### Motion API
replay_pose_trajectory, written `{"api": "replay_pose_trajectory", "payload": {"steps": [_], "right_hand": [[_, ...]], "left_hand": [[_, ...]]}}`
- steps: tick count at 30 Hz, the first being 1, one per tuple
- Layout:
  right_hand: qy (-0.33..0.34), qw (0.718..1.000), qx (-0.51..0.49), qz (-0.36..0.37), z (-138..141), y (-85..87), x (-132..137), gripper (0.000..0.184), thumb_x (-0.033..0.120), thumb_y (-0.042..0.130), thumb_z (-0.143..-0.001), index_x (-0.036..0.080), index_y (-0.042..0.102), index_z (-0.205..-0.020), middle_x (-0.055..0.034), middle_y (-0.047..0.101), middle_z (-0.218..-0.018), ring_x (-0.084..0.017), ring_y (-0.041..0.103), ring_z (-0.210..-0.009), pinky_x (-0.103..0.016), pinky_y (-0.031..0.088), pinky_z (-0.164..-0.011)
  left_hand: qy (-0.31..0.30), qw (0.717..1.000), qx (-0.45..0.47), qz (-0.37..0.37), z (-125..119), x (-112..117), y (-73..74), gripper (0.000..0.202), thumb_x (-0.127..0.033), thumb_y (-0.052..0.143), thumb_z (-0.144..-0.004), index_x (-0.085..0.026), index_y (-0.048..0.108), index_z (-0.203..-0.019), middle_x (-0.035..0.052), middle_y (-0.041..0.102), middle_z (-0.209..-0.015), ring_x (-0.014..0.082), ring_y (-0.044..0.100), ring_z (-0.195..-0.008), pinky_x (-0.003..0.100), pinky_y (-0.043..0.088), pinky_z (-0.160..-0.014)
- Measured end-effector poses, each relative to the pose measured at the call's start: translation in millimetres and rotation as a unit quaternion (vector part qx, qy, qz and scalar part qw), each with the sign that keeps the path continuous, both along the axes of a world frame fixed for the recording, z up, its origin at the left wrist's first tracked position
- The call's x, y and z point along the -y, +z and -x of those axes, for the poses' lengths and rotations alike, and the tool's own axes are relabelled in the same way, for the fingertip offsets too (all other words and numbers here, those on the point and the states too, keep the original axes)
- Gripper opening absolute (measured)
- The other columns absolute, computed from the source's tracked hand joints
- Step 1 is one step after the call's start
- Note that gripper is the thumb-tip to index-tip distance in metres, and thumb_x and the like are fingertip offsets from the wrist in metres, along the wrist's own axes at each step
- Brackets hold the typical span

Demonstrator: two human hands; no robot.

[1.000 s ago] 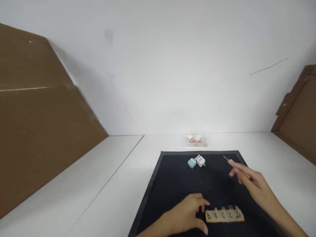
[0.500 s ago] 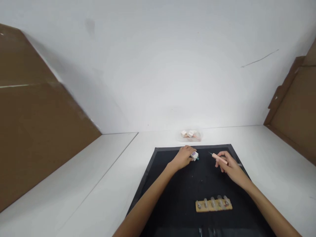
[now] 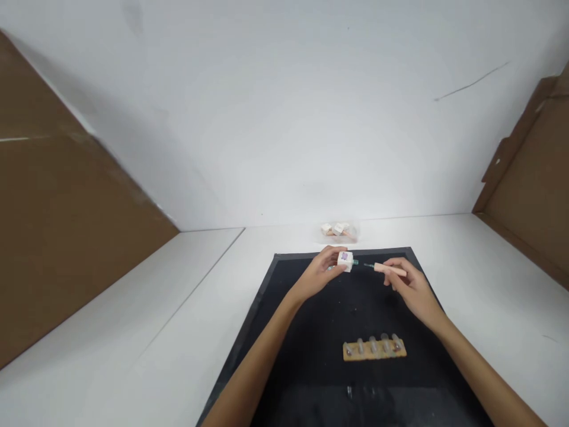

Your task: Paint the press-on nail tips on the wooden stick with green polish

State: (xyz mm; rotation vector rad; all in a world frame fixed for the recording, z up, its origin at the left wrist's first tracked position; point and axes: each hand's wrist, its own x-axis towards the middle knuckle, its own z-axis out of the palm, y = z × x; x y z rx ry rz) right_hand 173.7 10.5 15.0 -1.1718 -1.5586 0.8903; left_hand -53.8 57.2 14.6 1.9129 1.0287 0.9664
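My left hand [image 3: 323, 264] grips a small white nail polish bottle [image 3: 344, 260] with a purple mark on its side. The bottle is tipped over, its green neck pointing right. Between the fingers of my right hand [image 3: 406, 281] is a nail polish brush [image 3: 386, 269] with a pale pink handle. The brush's dark green tip points left at the bottle's neck, with a small gap between them. Nearer to me, a yellowish strip [image 3: 374, 350] holds several clear nail tips in a row. Both hands are over the black mat [image 3: 311, 350].
Behind the mat stands a clear plastic tray [image 3: 351, 239] with more white bottles and pink handles, close to the white wall [image 3: 284, 118]. Cardboard panels flank the white table [image 3: 146, 332], one on the left [image 3: 66, 219] and one on the right [image 3: 528, 190].
My left hand has turned the bottle so its neck points right. The brush has swung flatter and come closer to the neck. The camera view has shifted slightly.
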Motion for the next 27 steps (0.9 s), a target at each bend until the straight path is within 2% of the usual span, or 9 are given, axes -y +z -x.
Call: {"api": "replay_pose_trajectory", "payload": {"steps": [2, 3, 6, 9, 12, 19, 23, 27], "right_hand": [[-0.004, 1.0, -0.003, -0.017, 2.0, 1.9, 4.6, 0.024, 0.043, 0.053, -0.083, 0.021, 0.057, -0.091, -0.0005, 0.06, -0.068, -0.016, 0.058, -0.062, -0.028, 0.047, -0.059], [-0.005, 1.0, -0.004, -0.024, 3.1, 2.4, 6.8, 0.023, 0.042, 0.054, -0.083, 0.021, 0.058, -0.091, -0.001, 0.061, -0.07, -0.016, 0.059, -0.063, -0.028, 0.047, -0.059], [-0.007, 0.999, -0.005, -0.04, 5.9, 2.7, 12.4, 0.021, 0.04, 0.057, -0.082, 0.02, 0.06, -0.089, -0.0019, 0.064, -0.072, -0.016, 0.06, -0.062, -0.027, 0.048, -0.057], [-0.018, 0.996, 0.014, -0.084, 7.5, 2.9, 16.6, 0.019, 0.038, 0.057, -0.083, 0.02, 0.062, -0.088, -0.0014, 0.065, -0.07, -0.014, 0.059, -0.057, -0.025, 0.047, -0.051], [-0.04, 0.984, 0.052, -0.163, 8.3, 3.9, 20.0, 0.018, 0.037, 0.055, -0.086, 0.021, 0.062, -0.087, -0.0017, 0.067, -0.071, -0.013, 0.06, -0.052, -0.024, 0.048, -0.047], [-0.048, 0.943, 0.12, -0.307, 10.7, 4.7, 24.8, 0.014, 0.032, 0.051, -0.091, 0.023, 0.061, -0.088, -0.0029, 0.071, -0.073, -0.015, 0.066, -0.056, -0.025, 0.051, -0.049], [-0.046, 0.927, 0.119, -0.354, 13.0, 2.7, 26.4, 0.009, 0.026, 0.051, -0.092, 0.024, 0.06, -0.094, -0.0028, 0.072, -0.075, -0.016, 0.067, -0.061, -0.026, 0.052, -0.052], [-0.049, 0.913, 0.139, -0.38, 14.6, 0.6, 27.8, 0.015, 0.018, 0.053, -0.09, 0.026, 0.059, -0.101, -0.0011, 0.069, -0.071, -0.017, 0.064, -0.058, -0.027, 0.048, -0.047]], "left_hand": [[0.012, 0.998, 0.051, 0.026, -1.3, 9.2, 2.3, 0.042, -0.034, 0.052, -0.086, -0.02, 0.053, -0.125, 0.0087, 0.058, -0.115, 0.0188, 0.057, -0.101, 0.03, 0.045, -0.086], [0.023, 0.989, 0.127, 0.071, -2.8, 13.5, 3.6, 0.042, -0.033, 0.056, -0.083, -0.02, 0.055, -0.123, 0.0079, 0.06, -0.111, 0.0178, 0.057, -0.097, 0.029, 0.045, -0.084], [0.004, 0.923, 0.336, 0.188, -10.8, 24.6, 8.7, 0.045, -0.036, 0.068, -0.074, -0.015, 0.063, -0.114, 0.0055, 0.063, -0.091, 0.0135, 0.056, -0.08, 0.023, 0.046, -0.072], [-0.021, 0.86, 0.455, 0.231, -20.9, 32.7, 15.6, 0.046, -0.035, 0.075, -0.068, -0.011, 0.065, -0.107, 0.0032, 0.061, -0.079, 0.0108, 0.054, -0.069, 0.021, 0.045, -0.062], [-0.036, 0.829, 0.492, 0.262, -28.3, 37.6, 20.6, 0.049, -0.033, 0.077, -0.066, -0.01, 0.063, -0.107, 0.0051, 0.062, -0.083, 0.0113, 0.056, -0.07, 0.02, 0.046, -0.061], [-0.076, 0.807, 0.512, 0.284, -28.7, 36.9, 15.0, 0.043, -0.029, 0.077, -0.068, -0.012, 0.064, -0.106, 0.0055, 0.064, -0.089, 0.0103, 0.057, -0.07, 0.019, 0.047, -0.061], [-0.076, 0.802, 0.516, 0.291, -27.2, 33.7, 11.1, 0.042, -0.025, 0.076, -0.069, -0.013, 0.064, -0.107, 0.0054, 0.065, -0.089, 0.0107, 0.059, -0.071, 0.018, 0.048, -0.06], [-0.055, 0.796, 0.525, 0.296, -27.0, 31.7, 9.5, 0.052, -0.023, 0.073, -0.073, -0.016, 0.056, -0.121, 0.0045, 0.066, -0.09, 0.0118, 0.061, -0.073, 0.018, 0.049, -0.061]]}}
